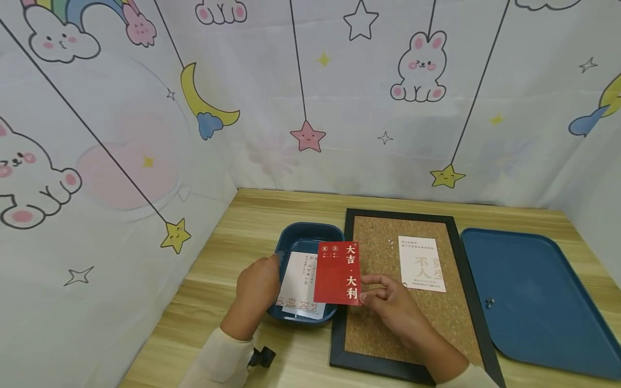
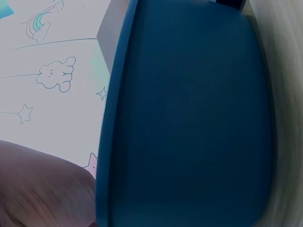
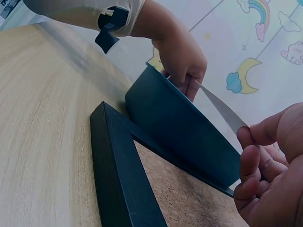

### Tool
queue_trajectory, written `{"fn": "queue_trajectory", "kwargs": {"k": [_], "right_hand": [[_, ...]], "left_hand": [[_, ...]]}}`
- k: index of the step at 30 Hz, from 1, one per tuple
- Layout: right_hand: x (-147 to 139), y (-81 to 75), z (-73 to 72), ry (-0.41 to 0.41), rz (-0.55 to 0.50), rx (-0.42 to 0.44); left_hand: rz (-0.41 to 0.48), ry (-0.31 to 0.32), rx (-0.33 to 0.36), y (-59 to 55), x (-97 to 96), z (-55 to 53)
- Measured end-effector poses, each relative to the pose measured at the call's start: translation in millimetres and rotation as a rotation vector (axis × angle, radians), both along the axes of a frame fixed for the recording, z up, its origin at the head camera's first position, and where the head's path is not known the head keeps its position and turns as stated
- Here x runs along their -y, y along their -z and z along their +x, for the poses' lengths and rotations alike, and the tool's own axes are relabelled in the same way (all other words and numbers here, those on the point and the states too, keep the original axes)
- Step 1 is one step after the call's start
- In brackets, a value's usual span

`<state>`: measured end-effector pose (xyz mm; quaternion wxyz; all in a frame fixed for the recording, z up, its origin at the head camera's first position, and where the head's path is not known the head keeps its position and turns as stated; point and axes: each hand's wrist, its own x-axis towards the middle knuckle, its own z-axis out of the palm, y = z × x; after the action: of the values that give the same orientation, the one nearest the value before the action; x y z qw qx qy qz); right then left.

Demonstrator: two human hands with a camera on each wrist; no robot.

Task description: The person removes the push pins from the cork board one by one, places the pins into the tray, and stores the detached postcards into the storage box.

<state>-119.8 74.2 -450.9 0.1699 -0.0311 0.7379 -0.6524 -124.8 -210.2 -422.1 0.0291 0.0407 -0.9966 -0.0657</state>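
Observation:
My right hand point(image 1: 395, 304) pinches a red card point(image 1: 335, 275) with white lettering by its lower right corner, over the right part of a blue bin point(image 1: 310, 228). In the right wrist view the card point(image 3: 222, 109) shows edge-on between thumb and fingers. My left hand point(image 1: 259, 280) is at the bin's left side, its fingers reaching down inside the rim; the fingertips are hidden, and I cannot tell whether they hold anything. White printed cards point(image 1: 297, 277) lie in the bin, partly behind the red card. The left wrist view shows mostly the bin's outer wall point(image 2: 189, 113).
A cork board point(image 1: 378, 328) in a black frame point(image 1: 453, 258) lies right of the bin, bearing a white card point(image 1: 422, 264) and small pins point(image 1: 391, 243). Farther right is a blue tray point(image 1: 548, 302) with a small cluster of pins point(image 1: 490, 303). Patterned curtains point(image 1: 368, 161) enclose the table.

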Motion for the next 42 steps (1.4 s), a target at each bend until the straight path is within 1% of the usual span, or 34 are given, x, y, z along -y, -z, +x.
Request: {"fn": "queue_trajectory", "kwargs": {"k": [8,18,26,32,42], "right_hand": [[7.1,1.6,0.9,0.011,-0.034,0.011],[14.3,1.8,2.8,0.012,-0.048,0.009],[19.1,0.1,2.7,0.013,-0.078,0.016],[22.5,-1.6,3.2,0.017,-0.098,0.022],[26.4,-2.4,3.6,0.033,-0.089,0.03]], "left_hand": [[0.003,0.004,-0.003,0.3,-0.4,-0.4],[0.001,0.004,-0.019,1.4,0.3,0.0],[0.001,-0.006,-0.025,1.3,-0.7,-0.2],[0.003,-0.012,-0.017,2.0,-0.6,-0.7],[0.006,-0.011,-0.019,2.7,0.0,-1.0]]}}
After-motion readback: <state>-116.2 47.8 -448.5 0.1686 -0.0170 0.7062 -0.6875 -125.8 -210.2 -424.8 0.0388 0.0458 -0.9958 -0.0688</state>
